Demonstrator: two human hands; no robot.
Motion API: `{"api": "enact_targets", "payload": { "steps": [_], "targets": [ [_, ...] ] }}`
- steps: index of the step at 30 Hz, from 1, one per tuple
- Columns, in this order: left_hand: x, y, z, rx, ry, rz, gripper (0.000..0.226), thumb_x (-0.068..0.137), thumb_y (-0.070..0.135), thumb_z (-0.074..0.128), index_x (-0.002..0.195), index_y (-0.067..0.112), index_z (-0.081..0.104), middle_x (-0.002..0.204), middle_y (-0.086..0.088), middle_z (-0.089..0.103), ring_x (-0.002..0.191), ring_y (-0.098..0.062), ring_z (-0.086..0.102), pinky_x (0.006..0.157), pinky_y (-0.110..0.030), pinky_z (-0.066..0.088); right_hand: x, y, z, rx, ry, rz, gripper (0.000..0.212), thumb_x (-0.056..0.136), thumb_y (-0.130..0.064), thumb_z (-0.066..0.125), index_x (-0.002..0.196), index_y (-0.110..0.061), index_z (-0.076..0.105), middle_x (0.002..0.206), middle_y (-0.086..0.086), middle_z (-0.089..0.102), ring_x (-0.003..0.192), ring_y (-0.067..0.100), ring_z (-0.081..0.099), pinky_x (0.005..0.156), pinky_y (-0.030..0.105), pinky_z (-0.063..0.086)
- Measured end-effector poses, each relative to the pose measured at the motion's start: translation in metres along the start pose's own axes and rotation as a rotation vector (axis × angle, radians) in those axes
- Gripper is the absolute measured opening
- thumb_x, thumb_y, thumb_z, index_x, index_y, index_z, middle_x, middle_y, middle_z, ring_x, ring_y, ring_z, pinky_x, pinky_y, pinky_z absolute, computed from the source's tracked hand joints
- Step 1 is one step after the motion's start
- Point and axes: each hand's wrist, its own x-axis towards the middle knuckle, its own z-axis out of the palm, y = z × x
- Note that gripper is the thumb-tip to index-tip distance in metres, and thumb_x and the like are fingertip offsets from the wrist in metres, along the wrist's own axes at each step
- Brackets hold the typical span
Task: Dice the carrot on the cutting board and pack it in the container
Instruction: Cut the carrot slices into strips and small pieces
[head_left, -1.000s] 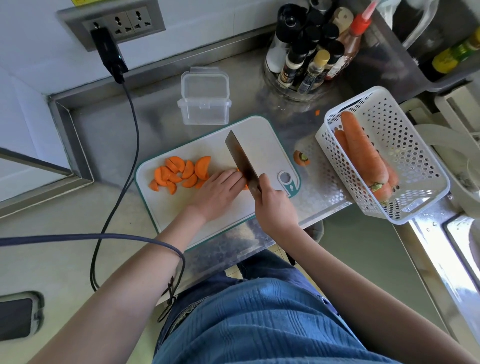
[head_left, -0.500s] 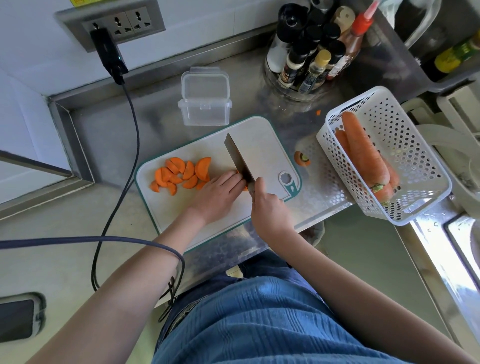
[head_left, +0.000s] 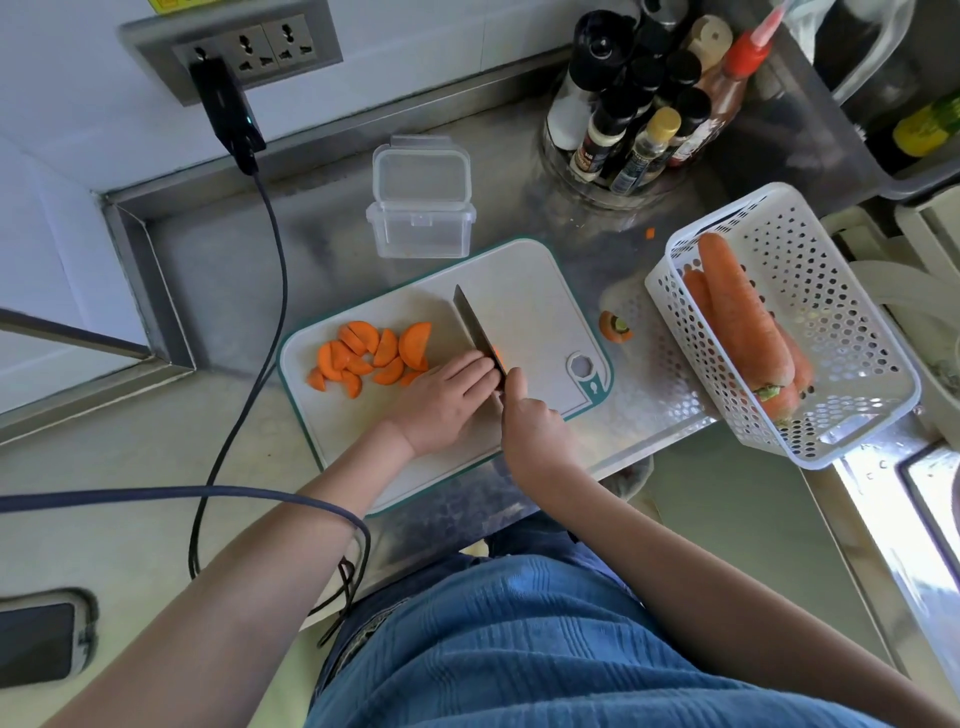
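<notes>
A white cutting board (head_left: 524, 291) with a teal rim lies on the steel counter. Several half-moon carrot slices (head_left: 371, 356) are piled on its left part. My left hand (head_left: 447, 397) lies over a carrot piece, fingers curved down on it; only a sliver of orange (head_left: 497, 355) shows beside the blade. My right hand (head_left: 530, 423) grips the handle of a knife (head_left: 475, 327), its blade edge down against my left fingertips. A clear plastic container (head_left: 421, 218) with its lid tipped up stands behind the board.
A white perforated basket (head_left: 831, 312) with whole carrots (head_left: 740, 312) sits at the right. A cut carrot top (head_left: 615, 326) lies beside the board. Sauce bottles (head_left: 639, 109) stand at the back. A black cable (head_left: 270, 291) hangs from the wall socket; a phone (head_left: 36, 644) lies lower left.
The knife blade has shifted left along the hidden carrot piece, closer to my left fingers. My right hand followed it. The pile of slices has not moved.
</notes>
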Motion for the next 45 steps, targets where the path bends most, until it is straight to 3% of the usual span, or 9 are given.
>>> {"api": "enact_targets", "payload": {
  "steps": [3,8,13,17,25,29,33,39,45],
  "targets": [
    [-0.001,0.002,0.001,-0.001,-0.027,-0.036,0.037,0.078,0.007,0.035,0.114,0.003,0.045,0.109,-0.019,0.063,0.112,-0.028,0.044,0.075,-0.04,0.056,0.003,-0.002,0.001,0.004,-0.019,0.003,0.039,0.093,0.001,0.036,0.126,-0.013,0.021,0.085,0.015,0.06,0.072,0.034,0.059,0.06,0.04,0.047],
    [-0.001,0.001,0.002,-0.029,-0.08,-0.047,0.039,0.078,0.007,0.036,0.115,0.002,0.045,0.112,-0.02,0.06,0.113,-0.03,0.043,0.074,-0.043,0.057,0.003,0.001,0.002,0.014,0.008,0.006,0.034,0.094,-0.001,0.036,0.121,-0.014,0.022,0.078,0.011,0.052,0.064,0.03,0.05,0.057,0.038,0.045],
    [0.001,0.002,0.002,-0.01,-0.097,-0.033,0.04,0.077,0.007,0.035,0.116,0.002,0.044,0.111,-0.021,0.062,0.114,-0.03,0.042,0.074,-0.043,0.057,0.006,0.008,0.002,0.108,0.055,-0.013,0.02,0.097,-0.009,0.037,0.105,-0.018,0.021,0.074,0.013,0.054,0.066,0.036,0.058,0.055,0.042,0.049],
    [-0.001,0.002,0.002,0.004,-0.074,-0.028,0.034,0.085,0.009,0.039,0.118,0.003,0.043,0.116,-0.018,0.06,0.116,-0.028,0.042,0.073,-0.04,0.057,0.0,0.011,-0.006,0.284,0.137,-0.066,0.016,0.104,-0.027,0.03,0.093,-0.019,0.021,0.074,0.018,0.059,0.061,0.037,0.056,0.05,0.039,0.042],
    [-0.005,-0.002,0.0,0.011,-0.093,-0.037,0.042,0.079,0.01,0.035,0.121,0.007,0.041,0.125,-0.011,0.051,0.112,-0.025,0.041,0.062,-0.038,0.056,-0.009,0.013,-0.029,0.435,0.254,-0.059,0.016,0.103,-0.027,0.032,0.093,-0.015,0.028,0.061,0.007,0.05,0.05,0.03,0.049,0.043,0.032,0.032],
    [0.006,-0.01,-0.012,-0.024,-0.096,-0.104,0.048,0.082,0.011,0.039,0.13,0.006,0.04,0.134,-0.01,0.041,0.118,-0.027,0.039,0.085,-0.045,0.051,-0.011,0.024,-0.036,0.489,0.329,-0.005,0.019,0.103,-0.025,0.034,0.09,-0.012,0.028,0.062,0.003,0.044,0.051,0.026,0.041,0.043,0.03,0.023],
    [0.033,-0.027,-0.024,-0.026,-0.31,-0.071,0.066,0.089,0.017,0.059,0.147,0.011,0.026,0.151,-0.006,0.031,0.136,-0.022,0.031,0.109,-0.031,0.026,-0.01,0.035,-0.038,0.491,0.34,0.045,0.018,0.103,-0.026,0.033,0.092,-0.012,0.028,0.074,0.012,0.055,0.057,0.031,0.047,0.045,0.031,0.028],
    [0.051,-0.033,-0.021,0.016,-0.463,0.048,0.041,0.088,0.023,0.062,0.125,0.005,0.055,0.125,-0.012,0.056,0.119,-0.028,0.048,0.095,-0.042,0.045,-0.011,0.041,-0.033,0.489,0.35,0.071,0.018,0.102,-0.024,0.034,0.092,-0.011,0.028,0.072,0.011,0.053,0.056,0.03,0.046,0.044,0.03,0.025],
    [0.046,-0.032,-0.02,-0.003,-0.455,-0.004,0.036,0.079,0.019,0.072,0.109,0.003,0.061,0.109,-0.012,0.06,0.107,-0.028,0.052,0.085,-0.044,0.048,-0.015,0.043,-0.028,0.499,0.328,0.074,0.017,0.102,-0.023,0.035,0.092,-0.011,0.029,0.077,0.012,0.055,0.063,0.033,0.05,0.045,0.031,0.027]
  ]
}}
